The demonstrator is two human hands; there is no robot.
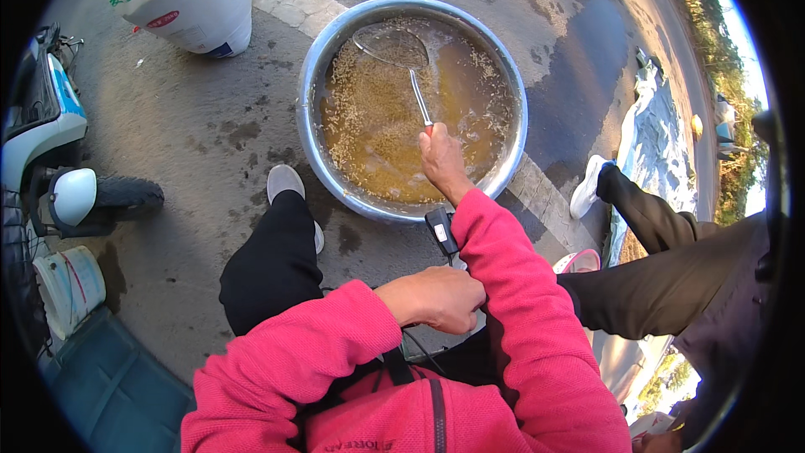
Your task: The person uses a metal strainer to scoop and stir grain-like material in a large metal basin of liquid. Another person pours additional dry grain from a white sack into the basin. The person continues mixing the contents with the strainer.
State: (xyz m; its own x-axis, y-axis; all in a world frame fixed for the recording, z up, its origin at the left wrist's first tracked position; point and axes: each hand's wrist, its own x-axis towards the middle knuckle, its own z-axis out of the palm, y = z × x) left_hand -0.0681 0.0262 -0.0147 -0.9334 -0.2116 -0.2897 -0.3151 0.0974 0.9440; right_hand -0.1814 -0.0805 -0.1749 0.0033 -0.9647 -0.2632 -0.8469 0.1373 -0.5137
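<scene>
My right hand grips the red handle of a wire-mesh skimmer. The skimmer's round mesh head lies at the far part of a large metal basin, at the surface of cloudy brownish water with many pale grains floating in it. My left hand is closed near my right forearm, by the pink sleeve; whether it pinches the sleeve or a cable is not plain. A small black device with a cable sits at my right cuff.
A white woven sack with writing stands at the upper left. A scooter, a white bucket and a dark green bin or board are at the left. A person in dark trousers is close on the right, near a sheet on the ground.
</scene>
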